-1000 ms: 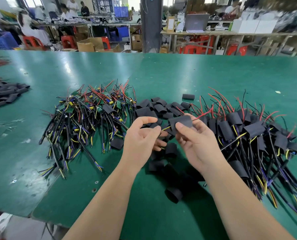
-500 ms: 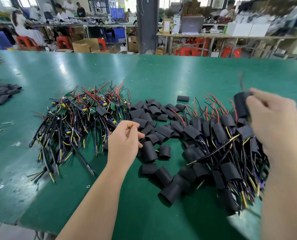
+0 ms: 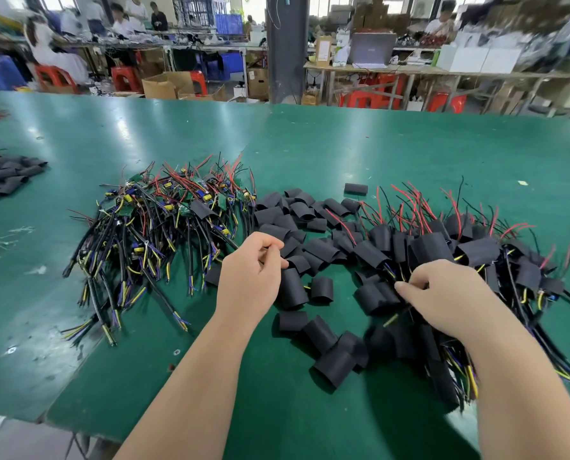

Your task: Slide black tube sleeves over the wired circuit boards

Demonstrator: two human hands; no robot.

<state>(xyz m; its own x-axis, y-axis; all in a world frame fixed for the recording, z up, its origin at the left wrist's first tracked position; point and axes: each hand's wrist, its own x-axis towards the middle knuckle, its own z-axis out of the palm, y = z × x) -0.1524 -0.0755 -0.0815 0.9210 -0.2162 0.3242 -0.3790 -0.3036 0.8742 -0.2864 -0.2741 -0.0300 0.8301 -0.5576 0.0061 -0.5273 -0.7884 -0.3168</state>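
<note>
Both hands are low over the green desk point(image 3: 343, 144), mid-frame. The left hand point(image 3: 250, 277) sits at the left rim of the loose black tube sleeves point(image 3: 297, 220). Its fingers point(image 3: 267, 240) are curled with the thumb tucked against them, just beside one sleeve. I cannot tell whether anything is pinched there.

The right hand point(image 3: 449, 297) is down on the pile of sleeved boards point(image 3: 459, 250) at the right, fingers bent in among the wires. It is blurred, so I cannot tell whether it grasps anything.

Left of centre, the bare wired circuit boards point(image 3: 164, 224) lie in a tangle, wire ends fanning toward the near edge. The tangle's right side meets the sleeve scatter. One lone sleeve point(image 3: 356, 188) lies apart, just beyond the scatter. A second heap of sleeves point(image 3: 1, 177) hugs the left edge of the frame, well apart from the tangle, with bare green between them.

Beyond the piles the desk runs open to its far edge. On the near side there is open green between the forearms, and the desk's near edge cuts across the lower left corner. On the right, wires of the sleeved pile run out of the frame.
</note>
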